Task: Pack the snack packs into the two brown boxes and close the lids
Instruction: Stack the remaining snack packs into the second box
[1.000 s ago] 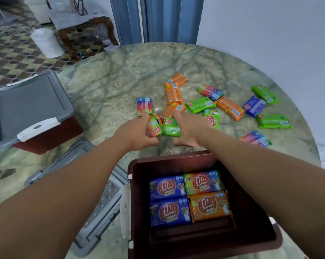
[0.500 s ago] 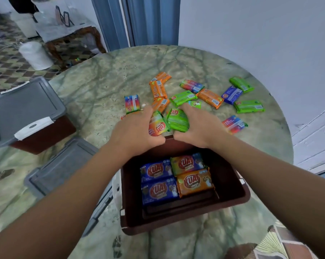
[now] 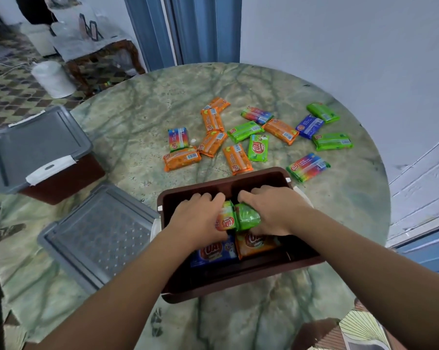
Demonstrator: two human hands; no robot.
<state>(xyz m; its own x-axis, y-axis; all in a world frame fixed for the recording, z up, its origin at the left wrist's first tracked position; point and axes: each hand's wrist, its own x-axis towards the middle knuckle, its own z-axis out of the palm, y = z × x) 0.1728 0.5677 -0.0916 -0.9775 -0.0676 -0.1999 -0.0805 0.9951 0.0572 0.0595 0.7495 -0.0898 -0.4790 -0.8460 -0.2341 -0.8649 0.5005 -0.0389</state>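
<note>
Closed box: at far left your second brown box [image 3: 61, 178] sits on the worktop with its grey lid [image 3: 37, 145] shut and a white latch at the front.
Loose lid: just right of it, a grey lid [image 3: 97, 236] lies flat on the worktop, touching the left side of the open box.
Open box: the open brown box [image 3: 238, 281] stands in front of you, a blue pack [image 3: 213, 253] and an orange pack [image 3: 256, 245] lying flat on its floor, side by side.
Left hand: your left hand [image 3: 198, 218] is inside the box, fingers curled round a multicoloured pack [image 3: 226, 219] that it grips on its right side.
Right hand: your right hand [image 3: 274, 210] is also inside the box, fingers curled over a green pack [image 3: 247, 215], which lies at its left side and touches the multicoloured pack.
Held packs: both sit above the flat packs; you cannot tell whether they rest on them.
Loose packs: beyond the box's far rim, scattered snack packs [image 3: 258, 147] lie on the worktop, orange ones mostly to the left, green and blue ones to the right, and a multicoloured one [image 3: 308, 166] just beside the box's far right corner.
Worktop: a round, green-veined marble worktop [image 3: 137, 117].
Room: tiled patterned floor [image 3: 13, 92] and a white cylinder [image 3: 52, 79] at upper left, blue door panels [image 3: 188, 31] behind, a pale wall [image 3: 352, 46] on the right.
</note>
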